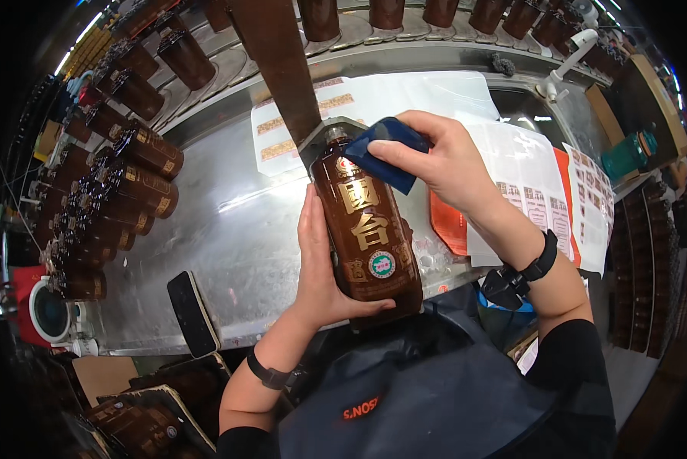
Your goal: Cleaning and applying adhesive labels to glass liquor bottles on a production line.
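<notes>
brown bottles (133,172) lying at left | black phone (193,314) on steel table (236,229) | label sheets (546,199) at right

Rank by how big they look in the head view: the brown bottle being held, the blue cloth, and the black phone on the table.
1. Brown bottle, clearly largest.
2. Black phone.
3. Blue cloth, though the right hand partly covers it, so phone versus cloth is unsure.

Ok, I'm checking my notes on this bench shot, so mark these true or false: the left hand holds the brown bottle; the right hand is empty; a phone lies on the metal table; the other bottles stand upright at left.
1. The left hand holds the brown bottle: true.
2. The right hand is empty: false, it presses a blue pad near the bottle's top.
3. A phone lies on the metal table: true.
4. The other bottles stand upright at left: false, they lie on their sides.
</notes>
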`<control>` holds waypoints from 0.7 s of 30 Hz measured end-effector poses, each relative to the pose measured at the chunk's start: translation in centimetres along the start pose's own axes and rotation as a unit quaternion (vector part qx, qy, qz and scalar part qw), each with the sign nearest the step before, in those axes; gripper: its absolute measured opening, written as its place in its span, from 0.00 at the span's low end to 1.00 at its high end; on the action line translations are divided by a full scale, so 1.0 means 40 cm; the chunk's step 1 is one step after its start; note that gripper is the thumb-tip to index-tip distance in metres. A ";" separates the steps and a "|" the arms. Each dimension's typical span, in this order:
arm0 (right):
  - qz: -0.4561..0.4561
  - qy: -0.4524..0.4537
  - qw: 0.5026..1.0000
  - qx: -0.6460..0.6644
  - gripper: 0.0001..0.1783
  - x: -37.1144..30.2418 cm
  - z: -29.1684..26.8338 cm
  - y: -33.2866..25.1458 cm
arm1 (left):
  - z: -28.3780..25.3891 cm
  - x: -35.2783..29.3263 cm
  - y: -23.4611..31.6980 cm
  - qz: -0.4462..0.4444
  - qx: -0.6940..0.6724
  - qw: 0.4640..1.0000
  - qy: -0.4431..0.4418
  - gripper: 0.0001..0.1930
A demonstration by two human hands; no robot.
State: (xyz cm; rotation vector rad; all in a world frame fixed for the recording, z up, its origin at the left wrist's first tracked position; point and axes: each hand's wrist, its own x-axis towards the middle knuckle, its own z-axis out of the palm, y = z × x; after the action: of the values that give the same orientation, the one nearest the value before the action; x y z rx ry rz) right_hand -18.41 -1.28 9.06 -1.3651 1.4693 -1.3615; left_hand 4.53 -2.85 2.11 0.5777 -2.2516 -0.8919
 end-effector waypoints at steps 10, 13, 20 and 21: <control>0.007 -0.033 0.999 0.002 0.13 -0.006 -0.003 -0.036 | -0.005 0.001 -0.004 0.002 -0.011 1.000 -0.011 0.78; 0.078 0.065 0.993 -0.062 0.15 0.013 -0.022 -0.050 | -0.028 0.014 0.018 0.013 -0.017 0.999 0.033 0.73; -0.040 -0.001 0.994 -0.102 0.14 0.006 -0.070 -0.012 | -0.087 0.111 0.070 0.062 0.193 0.978 0.051 0.44; -0.013 0.047 0.990 -0.132 0.14 0.007 -0.079 -0.010 | -0.088 0.126 0.074 0.052 0.225 0.973 0.021 0.43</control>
State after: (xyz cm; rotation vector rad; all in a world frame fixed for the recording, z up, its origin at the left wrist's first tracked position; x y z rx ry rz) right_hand -21.40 -0.79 10.13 -1.5042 1.7504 -1.2961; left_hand 3.02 -5.39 8.25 0.6591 -2.4303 -0.3086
